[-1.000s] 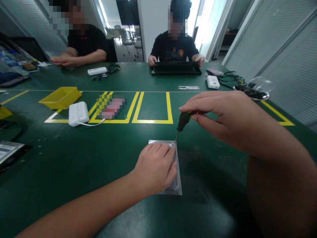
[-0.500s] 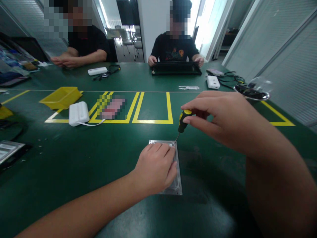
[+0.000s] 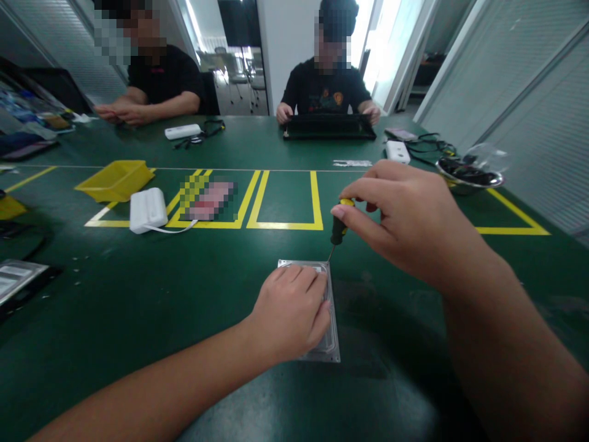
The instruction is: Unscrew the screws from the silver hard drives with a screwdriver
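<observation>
A silver hard drive (image 3: 332, 334) lies flat on the green table, its long side running away from me. My left hand (image 3: 292, 310) covers most of it, fingers curled over its top and holding it down. My right hand (image 3: 393, 212) grips a small screwdriver (image 3: 338, 230) with a dark and yellow handle between thumb and fingers. The screwdriver leans slightly, its thin tip at the far right corner of the drive. Whether the tip sits in a screw is too small to tell.
Ahead stand a yellow bin (image 3: 115, 181), a white power bank (image 3: 148, 210) cabled to a blurred phone (image 3: 214, 201), and a metal bowl (image 3: 469, 175) of dark parts. Another drive (image 3: 21, 279) lies at left. Two people sit opposite; one holds a black panel (image 3: 329, 127).
My right thumb and fingers have shifted round the screwdriver handle, and the wrist has turned. The tip stays at the drive's corner. My left hand keeps its place on the drive.
</observation>
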Demonstrator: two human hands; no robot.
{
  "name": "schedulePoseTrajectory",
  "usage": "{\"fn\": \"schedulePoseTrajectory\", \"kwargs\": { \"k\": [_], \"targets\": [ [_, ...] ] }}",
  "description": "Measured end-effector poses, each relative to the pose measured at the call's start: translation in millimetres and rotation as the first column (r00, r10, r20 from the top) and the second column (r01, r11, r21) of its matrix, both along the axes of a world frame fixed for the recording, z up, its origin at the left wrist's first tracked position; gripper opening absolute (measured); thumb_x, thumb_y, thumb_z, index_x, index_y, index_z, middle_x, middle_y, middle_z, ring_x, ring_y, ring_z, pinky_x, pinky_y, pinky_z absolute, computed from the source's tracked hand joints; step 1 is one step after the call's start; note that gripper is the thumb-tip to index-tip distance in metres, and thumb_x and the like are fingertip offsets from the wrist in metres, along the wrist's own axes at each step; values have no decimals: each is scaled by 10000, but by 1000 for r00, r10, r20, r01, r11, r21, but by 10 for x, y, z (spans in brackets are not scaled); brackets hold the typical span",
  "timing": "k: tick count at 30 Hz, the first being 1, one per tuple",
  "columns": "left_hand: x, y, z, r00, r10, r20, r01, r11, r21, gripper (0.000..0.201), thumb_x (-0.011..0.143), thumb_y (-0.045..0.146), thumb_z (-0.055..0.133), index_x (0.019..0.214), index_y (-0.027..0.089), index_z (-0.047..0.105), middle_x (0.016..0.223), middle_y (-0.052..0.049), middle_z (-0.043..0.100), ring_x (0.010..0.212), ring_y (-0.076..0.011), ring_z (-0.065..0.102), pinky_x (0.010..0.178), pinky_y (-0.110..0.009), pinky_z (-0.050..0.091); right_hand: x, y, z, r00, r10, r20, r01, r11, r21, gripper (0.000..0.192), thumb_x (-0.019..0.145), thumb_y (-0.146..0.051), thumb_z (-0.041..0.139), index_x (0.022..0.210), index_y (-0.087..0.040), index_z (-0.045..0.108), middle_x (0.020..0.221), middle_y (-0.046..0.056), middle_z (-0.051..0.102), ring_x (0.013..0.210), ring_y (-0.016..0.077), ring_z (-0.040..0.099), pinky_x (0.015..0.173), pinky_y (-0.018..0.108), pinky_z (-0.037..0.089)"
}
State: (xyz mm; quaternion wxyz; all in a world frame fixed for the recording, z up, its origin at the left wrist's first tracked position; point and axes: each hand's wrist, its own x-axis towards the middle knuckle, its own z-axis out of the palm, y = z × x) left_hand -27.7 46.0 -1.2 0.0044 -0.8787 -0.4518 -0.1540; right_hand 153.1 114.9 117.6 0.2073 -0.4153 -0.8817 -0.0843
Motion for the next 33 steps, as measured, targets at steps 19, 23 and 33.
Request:
{"fn": "schedulePoseTrajectory", "kwargs": {
  "k": [19,23,33],
  "targets": [
    [-12,9,-17,1000,4,-8,-4,1000,-3,355,920,353,484,1179,158,629,1008,-86,642,951,-287,582,827,-483,492,57,-26,63,990,119,-82,-126,988,-93,204,905,-244,521,956,-216,717,961,57,709,862,225,645,764,356,486],
    [-11,11,-17,1000,2,-9,-2,1000,-8,358,919,351,483,1181,155,627,1009,-86,640,948,-288,579,818,-486,491,50,-42,79,993,92,-70,-99,990,-102,177,904,-224,527,892,-216,703,951,72,684,827,218,621,720,358,482],
    [-17,-1,-12,1000,8,-6,-8,1000,-13,358,919,354,487,1183,158,630,1007,-80,640,953,-288,579,820,-490,493,111,-6,83,988,139,-61,-145,984,-105,230,857,-155,543,981,-224,723,1038,32,720,967,232,660,866,383,507]
  ]
}}
